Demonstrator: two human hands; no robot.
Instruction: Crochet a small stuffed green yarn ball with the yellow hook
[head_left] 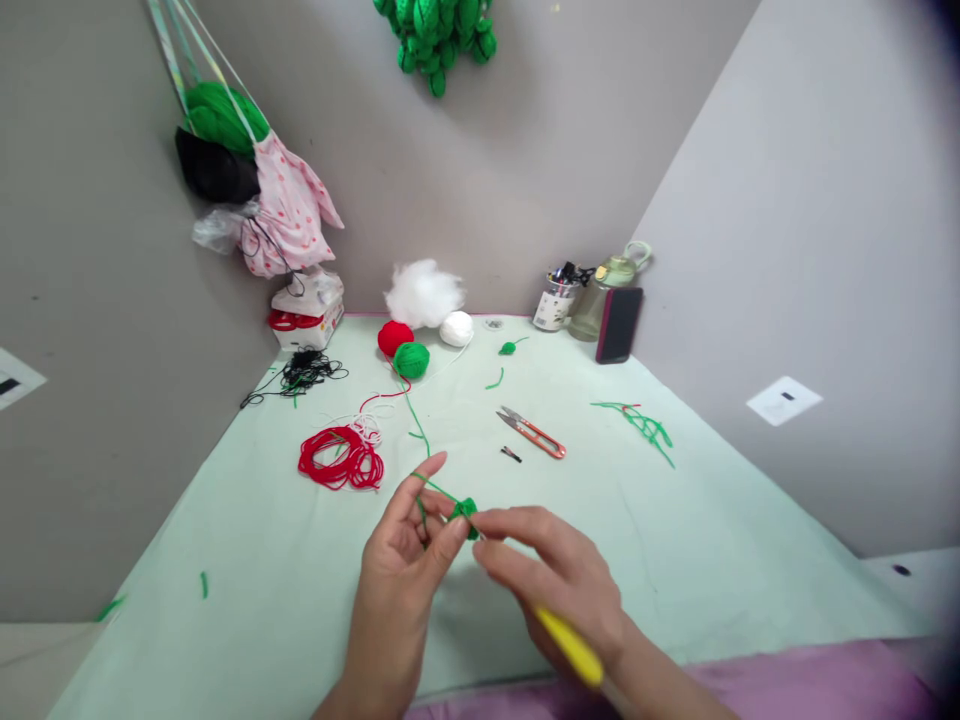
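My left hand (405, 565) pinches a small green crocheted piece (465, 508) between thumb and fingers, its index finger raised with green yarn (437, 487) looped over it. That strand runs back to a green yarn ball (411, 360). My right hand (551, 570) grips a crochet hook with a yellow handle (571, 648); the hook's thin tip meets the green piece, where fingers partly hide it. Beyond my hands lie orange-handled thread snips (534, 432) and a small dark clip-like item (511, 454).
Red yarn (341, 458) lies coiled on the left, near tangled black yarn (306, 372). Behind are a red ball (395, 338), a white ball (456, 328) and white stuffing (425, 292). A phone (620, 325) leans against a bottle (592, 305). Green scraps (645, 428) lie right.
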